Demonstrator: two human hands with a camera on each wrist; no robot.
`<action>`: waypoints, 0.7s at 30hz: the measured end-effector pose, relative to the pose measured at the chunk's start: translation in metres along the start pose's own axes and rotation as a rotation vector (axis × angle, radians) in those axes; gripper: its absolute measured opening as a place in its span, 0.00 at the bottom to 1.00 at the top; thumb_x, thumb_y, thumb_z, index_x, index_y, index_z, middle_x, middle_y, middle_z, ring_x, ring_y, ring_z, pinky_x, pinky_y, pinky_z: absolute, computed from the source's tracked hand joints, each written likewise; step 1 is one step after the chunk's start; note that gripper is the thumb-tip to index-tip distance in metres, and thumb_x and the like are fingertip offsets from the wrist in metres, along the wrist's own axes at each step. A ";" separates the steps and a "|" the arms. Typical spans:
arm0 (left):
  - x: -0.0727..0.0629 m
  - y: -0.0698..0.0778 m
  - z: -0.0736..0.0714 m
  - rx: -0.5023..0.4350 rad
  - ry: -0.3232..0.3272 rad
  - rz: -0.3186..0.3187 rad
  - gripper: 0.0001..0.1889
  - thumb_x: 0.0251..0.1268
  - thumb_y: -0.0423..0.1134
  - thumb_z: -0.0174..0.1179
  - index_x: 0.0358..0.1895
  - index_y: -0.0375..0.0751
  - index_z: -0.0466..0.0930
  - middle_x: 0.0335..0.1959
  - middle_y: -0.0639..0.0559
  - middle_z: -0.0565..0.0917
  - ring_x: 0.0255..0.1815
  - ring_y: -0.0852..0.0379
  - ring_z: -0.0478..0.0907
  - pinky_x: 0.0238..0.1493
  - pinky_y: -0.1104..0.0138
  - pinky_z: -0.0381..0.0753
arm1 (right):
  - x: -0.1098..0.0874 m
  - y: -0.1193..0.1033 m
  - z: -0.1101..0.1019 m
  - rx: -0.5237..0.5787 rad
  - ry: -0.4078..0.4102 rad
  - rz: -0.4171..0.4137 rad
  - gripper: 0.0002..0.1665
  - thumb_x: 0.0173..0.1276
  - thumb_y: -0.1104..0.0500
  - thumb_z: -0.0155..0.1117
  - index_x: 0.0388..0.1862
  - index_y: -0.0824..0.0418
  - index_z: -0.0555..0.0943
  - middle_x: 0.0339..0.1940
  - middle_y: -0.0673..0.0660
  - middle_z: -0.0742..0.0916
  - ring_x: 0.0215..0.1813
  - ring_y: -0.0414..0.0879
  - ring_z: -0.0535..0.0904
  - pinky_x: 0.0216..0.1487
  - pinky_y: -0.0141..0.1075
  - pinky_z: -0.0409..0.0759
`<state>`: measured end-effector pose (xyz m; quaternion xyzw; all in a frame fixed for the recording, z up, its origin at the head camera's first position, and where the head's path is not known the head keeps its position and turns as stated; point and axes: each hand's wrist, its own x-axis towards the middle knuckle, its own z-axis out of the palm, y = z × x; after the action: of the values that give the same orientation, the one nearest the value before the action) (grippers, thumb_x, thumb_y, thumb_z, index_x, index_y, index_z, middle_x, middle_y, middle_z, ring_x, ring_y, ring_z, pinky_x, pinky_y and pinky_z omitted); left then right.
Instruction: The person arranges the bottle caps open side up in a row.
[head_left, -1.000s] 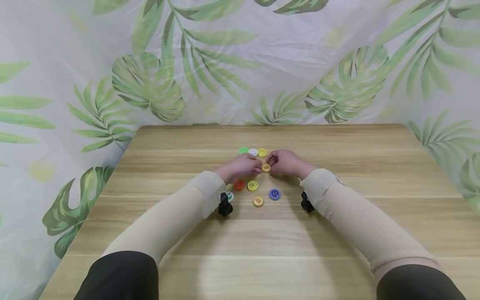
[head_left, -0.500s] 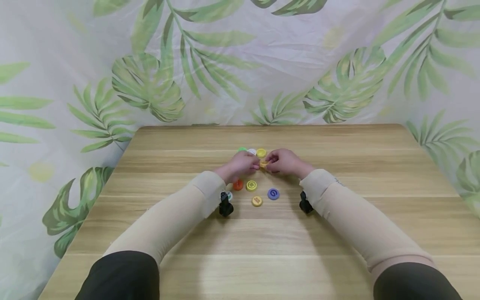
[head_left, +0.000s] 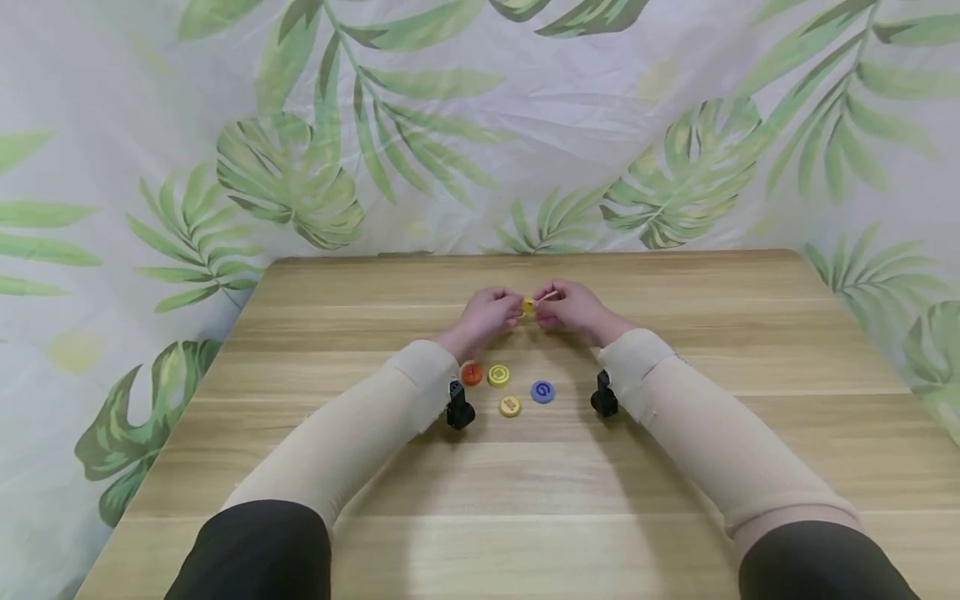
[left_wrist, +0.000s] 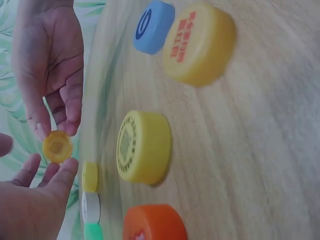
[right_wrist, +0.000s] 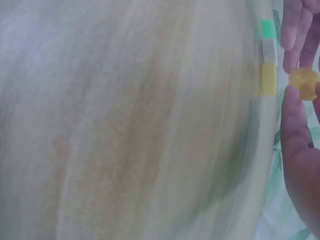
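Observation:
An orange-yellow bottle cap (left_wrist: pixel 57 147) is up between my two hands over the far part of the table. My right hand (head_left: pixel 576 312) pinches its edge between thumb and fingers. From the other side, the fingertips of my left hand (head_left: pixel 489 317) reach the cap's edge, its thumb standing apart from it. In the left wrist view, a yellow cap (left_wrist: pixel 90 176), a white cap (left_wrist: pixel 91 207) and a green cap (left_wrist: pixel 93 232) sit in a row on the table below the hands. The head view hides the white and green ones behind my left hand.
Nearer me lie a red-orange cap (head_left: pixel 472 373), a yellow cap (head_left: pixel 498 375), a blue cap (head_left: pixel 543 392) and an orange-yellow cap (head_left: pixel 510 407) with red print. The wooden table (head_left: pixel 675 483) ends at a leaf-patterned cloth (head_left: pixel 420 167) behind.
Both hands have moved farther away and lifted the orange-yellow cap, which was lying flat between their fingers a second ago. The left fingers now look more spread. The nearer caps have stayed put.

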<state>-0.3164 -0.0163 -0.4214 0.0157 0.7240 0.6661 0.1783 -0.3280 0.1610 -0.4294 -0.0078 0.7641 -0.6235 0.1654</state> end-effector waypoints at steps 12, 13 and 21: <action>0.005 0.004 0.011 -0.021 0.034 0.036 0.20 0.82 0.35 0.48 0.67 0.26 0.72 0.67 0.35 0.76 0.68 0.43 0.73 0.68 0.59 0.75 | 0.002 -0.006 0.001 -0.014 0.114 0.010 0.18 0.83 0.64 0.50 0.64 0.75 0.73 0.54 0.65 0.80 0.52 0.54 0.81 0.62 0.45 0.81; 0.006 0.004 0.012 -0.031 0.037 0.035 0.20 0.82 0.35 0.47 0.67 0.25 0.72 0.67 0.35 0.76 0.68 0.43 0.73 0.68 0.58 0.75 | 0.002 -0.007 0.000 -0.021 0.118 0.014 0.19 0.83 0.63 0.49 0.65 0.75 0.73 0.53 0.64 0.80 0.51 0.52 0.81 0.62 0.45 0.81; 0.011 0.006 0.015 -0.074 0.059 0.034 0.21 0.81 0.35 0.47 0.66 0.23 0.70 0.64 0.34 0.75 0.66 0.40 0.72 0.69 0.53 0.74 | 0.005 -0.007 0.001 -0.018 0.142 0.033 0.22 0.84 0.61 0.48 0.64 0.77 0.74 0.43 0.59 0.80 0.40 0.43 0.79 0.54 0.36 0.83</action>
<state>-0.3235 0.0012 -0.4187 0.0014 0.7034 0.6956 0.1460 -0.3336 0.1575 -0.4241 0.0477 0.7794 -0.6128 0.1210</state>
